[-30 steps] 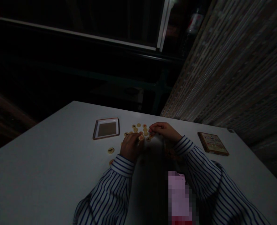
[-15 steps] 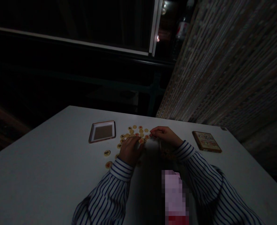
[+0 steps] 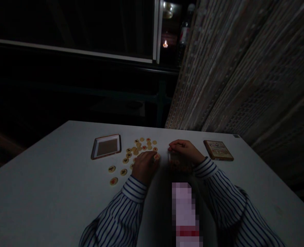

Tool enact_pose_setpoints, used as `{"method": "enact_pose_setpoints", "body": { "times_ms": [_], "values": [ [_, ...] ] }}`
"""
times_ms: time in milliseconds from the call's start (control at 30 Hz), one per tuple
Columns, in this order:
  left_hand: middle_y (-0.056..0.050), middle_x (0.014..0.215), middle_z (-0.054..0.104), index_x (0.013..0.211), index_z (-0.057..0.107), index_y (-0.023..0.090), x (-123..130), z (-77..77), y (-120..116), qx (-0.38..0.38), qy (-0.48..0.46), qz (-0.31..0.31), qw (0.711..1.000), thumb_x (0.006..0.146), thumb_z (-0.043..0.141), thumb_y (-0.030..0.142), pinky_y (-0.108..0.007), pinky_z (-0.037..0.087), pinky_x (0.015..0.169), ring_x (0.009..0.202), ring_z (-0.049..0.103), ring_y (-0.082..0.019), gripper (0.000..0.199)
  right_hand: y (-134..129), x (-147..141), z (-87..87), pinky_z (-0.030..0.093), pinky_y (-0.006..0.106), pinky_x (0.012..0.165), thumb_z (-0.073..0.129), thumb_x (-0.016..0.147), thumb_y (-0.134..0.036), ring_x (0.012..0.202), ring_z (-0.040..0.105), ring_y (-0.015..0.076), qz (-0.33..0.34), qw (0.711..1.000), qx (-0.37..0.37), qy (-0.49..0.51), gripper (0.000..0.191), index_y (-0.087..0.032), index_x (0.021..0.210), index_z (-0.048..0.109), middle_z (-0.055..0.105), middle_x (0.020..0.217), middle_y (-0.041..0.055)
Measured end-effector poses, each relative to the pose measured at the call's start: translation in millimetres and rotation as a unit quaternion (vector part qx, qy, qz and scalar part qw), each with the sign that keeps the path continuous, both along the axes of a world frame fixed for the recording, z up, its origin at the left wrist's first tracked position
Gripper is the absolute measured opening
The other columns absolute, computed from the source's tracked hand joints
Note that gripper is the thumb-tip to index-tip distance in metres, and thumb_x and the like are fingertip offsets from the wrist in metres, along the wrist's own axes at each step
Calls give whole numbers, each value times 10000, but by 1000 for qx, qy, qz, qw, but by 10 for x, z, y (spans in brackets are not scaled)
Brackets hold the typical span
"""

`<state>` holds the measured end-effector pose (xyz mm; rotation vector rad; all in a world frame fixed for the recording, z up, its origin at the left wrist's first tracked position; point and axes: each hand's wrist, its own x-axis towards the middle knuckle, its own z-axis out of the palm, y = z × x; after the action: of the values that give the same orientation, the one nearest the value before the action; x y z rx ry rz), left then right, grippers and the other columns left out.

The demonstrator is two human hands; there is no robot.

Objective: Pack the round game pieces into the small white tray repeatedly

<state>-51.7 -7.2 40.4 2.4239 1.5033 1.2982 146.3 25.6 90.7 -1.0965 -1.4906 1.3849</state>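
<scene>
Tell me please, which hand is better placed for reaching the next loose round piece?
Left hand, probably: it is beside the loose pieces, while the right hand is farther from most.

Left hand (image 3: 144, 166) palm down, fingers curled, right hand (image 3: 186, 149) just beside, fingers bent inward, forearms angled together

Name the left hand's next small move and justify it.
Probably shift the left hand rightward, bringing the red-marked piece at its fingertips over the dark container by the right hand. Dim pieces seem to lie in there, while many loose pieces remain on the table.
</scene>
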Motion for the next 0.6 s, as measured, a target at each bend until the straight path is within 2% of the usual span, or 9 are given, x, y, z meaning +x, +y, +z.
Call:
{"method": "enact_pose_setpoints", "body": {
  "times_ms": [167, 600],
  "values": [
    [-64, 897, 640, 939, 571, 167, 115, -14, -11, 0, 0, -17, 1000, 768, 501, 235, -342, 457, 763, 842, 572, -185, 198, -70, 105, -6, 431, 247, 664, 615, 676, -322, 666, 564, 97, -28, 999, 23, -5, 222, -155, 823, 620, 666, 788, 30],
    [-65, 890, 635, 926, 584, 164, 435, -55, 19, -57, 5, -60, 997, 787, 487, 266, -337, 445, 759, 841, 561, -179, 198, -92, 220, -157, 445, 290, 717, 653, 617, -335, 699, 593, 127, -42, 999, 5, 4, 235, -155, 762, 613, 651, 720, 17]
  ]
}}
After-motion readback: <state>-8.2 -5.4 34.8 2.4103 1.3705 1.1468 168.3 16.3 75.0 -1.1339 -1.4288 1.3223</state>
